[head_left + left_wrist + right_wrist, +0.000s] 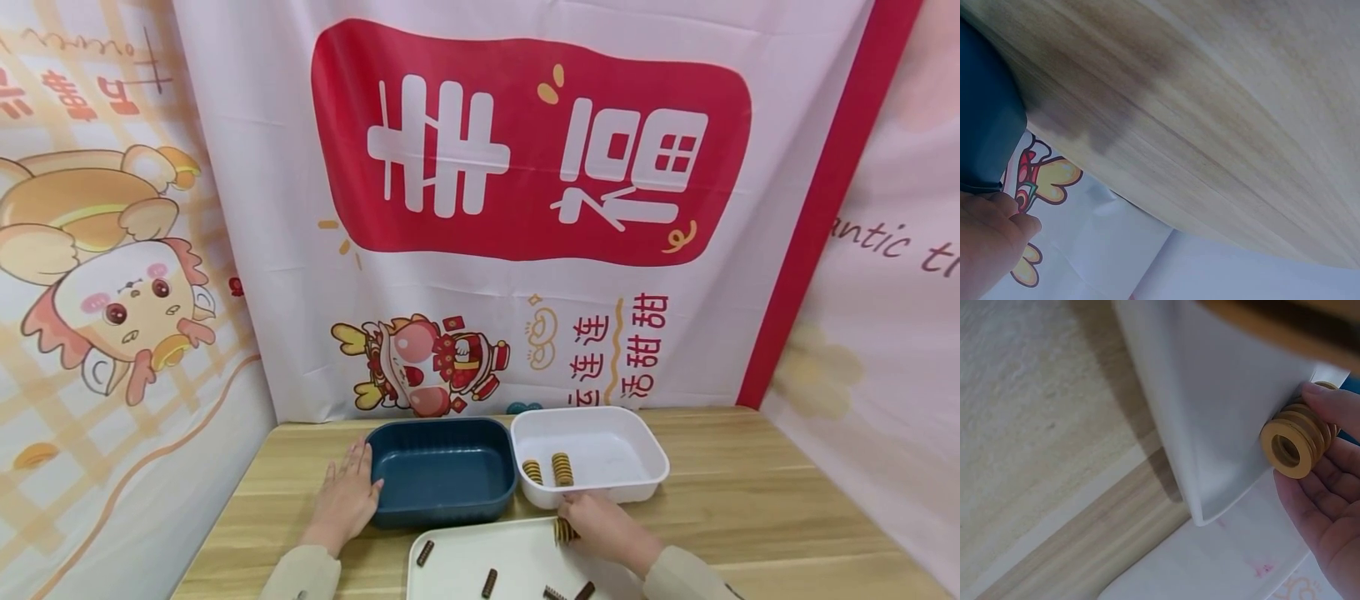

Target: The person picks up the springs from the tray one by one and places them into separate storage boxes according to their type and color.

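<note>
My right hand (603,527) pinches a thick yellow coil spring (1300,434) between thumb and fingers, over the far edge of the white tray (450,579). The spring's ring-shaped end faces the camera in the right wrist view. Just beyond that hand stands a white bin (611,454), with two yellow springs (562,469) at its left end. My left hand (347,497) rests against the left side of a dark blue bin (442,514), fingers extended in the head view. Only part of the left hand shows in the left wrist view.
Several small dark brown springs (489,583) lie scattered on the tray. The two bins stand side by side on a wooden table (247,517), close to a printed cloth (300,367) hanging behind. A blurred yellow-brown object (1285,325) crosses the top of the right wrist view.
</note>
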Demonstrator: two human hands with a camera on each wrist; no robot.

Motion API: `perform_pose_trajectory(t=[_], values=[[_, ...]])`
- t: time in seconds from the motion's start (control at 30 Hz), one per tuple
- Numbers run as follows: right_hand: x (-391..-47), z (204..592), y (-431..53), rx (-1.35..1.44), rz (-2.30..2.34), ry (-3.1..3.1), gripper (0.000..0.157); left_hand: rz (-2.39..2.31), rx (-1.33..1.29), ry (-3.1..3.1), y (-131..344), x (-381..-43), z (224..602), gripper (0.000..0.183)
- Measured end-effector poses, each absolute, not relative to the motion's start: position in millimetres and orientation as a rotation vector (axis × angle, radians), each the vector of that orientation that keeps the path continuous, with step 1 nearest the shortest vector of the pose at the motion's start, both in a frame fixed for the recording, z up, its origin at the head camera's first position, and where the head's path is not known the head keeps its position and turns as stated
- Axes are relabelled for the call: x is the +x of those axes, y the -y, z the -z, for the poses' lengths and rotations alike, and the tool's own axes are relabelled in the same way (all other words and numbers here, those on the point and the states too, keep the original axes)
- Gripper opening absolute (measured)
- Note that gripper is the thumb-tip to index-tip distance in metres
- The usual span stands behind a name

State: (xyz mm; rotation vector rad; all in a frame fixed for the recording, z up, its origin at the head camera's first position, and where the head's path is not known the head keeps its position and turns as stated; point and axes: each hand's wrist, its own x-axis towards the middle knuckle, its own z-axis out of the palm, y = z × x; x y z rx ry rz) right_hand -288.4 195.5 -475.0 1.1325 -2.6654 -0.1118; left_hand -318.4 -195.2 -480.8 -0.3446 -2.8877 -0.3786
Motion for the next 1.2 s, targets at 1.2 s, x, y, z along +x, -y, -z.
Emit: perform_pose_trajectory(t=[1.2], values=[[-289.1,458.3,-193.2,1.141,-0.402,2.866,0.016,0.377,-0.341,2.887,195.4,-319.9,482.4,0.060]])
